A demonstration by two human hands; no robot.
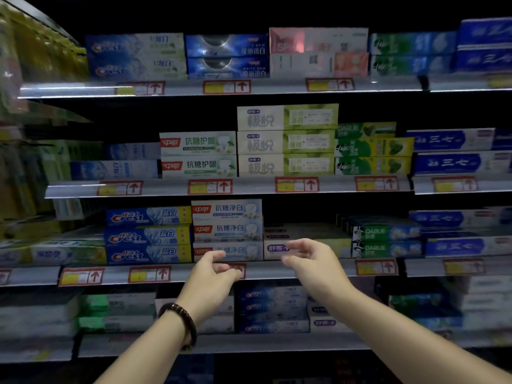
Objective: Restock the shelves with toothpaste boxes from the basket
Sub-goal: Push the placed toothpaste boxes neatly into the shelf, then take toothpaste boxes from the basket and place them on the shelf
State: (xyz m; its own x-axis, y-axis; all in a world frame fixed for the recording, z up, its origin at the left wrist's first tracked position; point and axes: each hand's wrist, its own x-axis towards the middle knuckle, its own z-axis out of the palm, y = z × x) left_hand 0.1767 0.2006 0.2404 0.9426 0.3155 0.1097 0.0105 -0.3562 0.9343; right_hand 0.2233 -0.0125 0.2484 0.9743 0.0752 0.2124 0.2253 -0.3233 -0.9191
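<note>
Both my hands reach toward the third shelf [277, 268]. My left hand [213, 270] hovers at the shelf edge, fingers curled and apart, holding nothing, just below a stack of white-blue toothpaste boxes [227, 228]. My right hand [310, 257] is open too, its fingers in front of a single low white-green toothpaste box [340, 246] with a purple logo. A dark gap [299, 214] stands above that box. The basket is not in view.
Blue Crest boxes [149, 235] fill the slot left of my hands, green Darlie boxes [388, 239] the slot to the right. Higher shelves [249, 187] hold full stacks; the one below [221, 343] holds more boxes. Red price tags [149, 274] line every shelf edge.
</note>
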